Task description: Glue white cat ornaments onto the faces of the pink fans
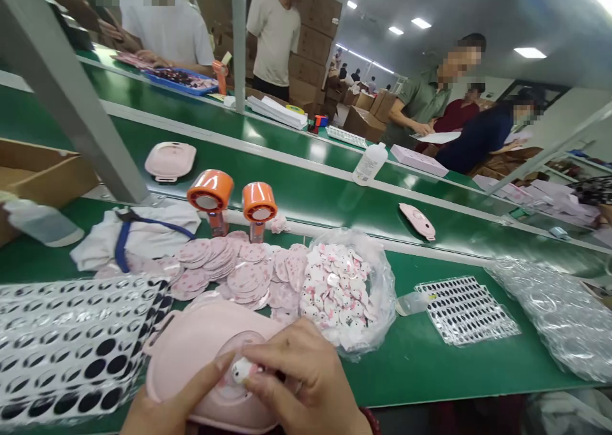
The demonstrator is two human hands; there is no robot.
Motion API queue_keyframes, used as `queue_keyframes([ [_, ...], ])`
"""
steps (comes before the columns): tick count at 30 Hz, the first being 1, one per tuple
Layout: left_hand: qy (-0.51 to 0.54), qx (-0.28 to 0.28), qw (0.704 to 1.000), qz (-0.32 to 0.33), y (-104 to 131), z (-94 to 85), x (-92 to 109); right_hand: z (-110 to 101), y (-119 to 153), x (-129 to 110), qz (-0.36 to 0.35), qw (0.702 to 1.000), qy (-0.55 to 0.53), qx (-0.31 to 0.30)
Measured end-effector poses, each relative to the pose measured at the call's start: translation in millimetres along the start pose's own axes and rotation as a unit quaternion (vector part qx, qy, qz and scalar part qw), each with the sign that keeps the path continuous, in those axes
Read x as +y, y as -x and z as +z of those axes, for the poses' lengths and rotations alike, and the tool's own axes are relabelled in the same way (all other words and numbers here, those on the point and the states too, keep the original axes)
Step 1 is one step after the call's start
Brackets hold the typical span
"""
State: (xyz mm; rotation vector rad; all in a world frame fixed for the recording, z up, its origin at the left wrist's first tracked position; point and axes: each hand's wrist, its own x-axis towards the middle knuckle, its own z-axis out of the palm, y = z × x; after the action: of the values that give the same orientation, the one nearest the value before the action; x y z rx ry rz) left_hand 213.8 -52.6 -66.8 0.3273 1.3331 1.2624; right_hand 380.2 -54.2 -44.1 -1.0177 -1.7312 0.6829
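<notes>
- Right hand [306,371] pinched a small white piece [241,370] between thumb and fingers, at the round recess [240,342] of a pink lid [196,342].
- Left hand [172,406] gripped the lid's 7 o'clock edge, thumb on top near the piece; other fingers hidden.
- From the lid, pink discs [248,280] lay at 12 o'clock, a bag [385,298] of white pieces [332,282] at 2, a dotted sheet [62,346] at 9.

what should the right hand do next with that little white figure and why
Probably press the white figure gently onto the round part of the pink piece: the right hand pinches it right there, and the left hand has its thumb close by. Whether it already touches the surface is hard to tell.
</notes>
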Motion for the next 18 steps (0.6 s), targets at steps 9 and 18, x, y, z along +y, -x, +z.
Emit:
queue_keyframes([
  [9, 0.08, 0.029, 0.994, -0.074, 15.3, -4.3, 15.1, 28.4, 7.0, -12.8, -0.055, 0.984, 0.15, 0.077],
  [18, 0.075, 0.026, 0.996, -0.048, 20.4, -4.8, 16.5, 34.3, 5.3, -16.7, -0.182, 0.948, 0.249, 0.083],
])
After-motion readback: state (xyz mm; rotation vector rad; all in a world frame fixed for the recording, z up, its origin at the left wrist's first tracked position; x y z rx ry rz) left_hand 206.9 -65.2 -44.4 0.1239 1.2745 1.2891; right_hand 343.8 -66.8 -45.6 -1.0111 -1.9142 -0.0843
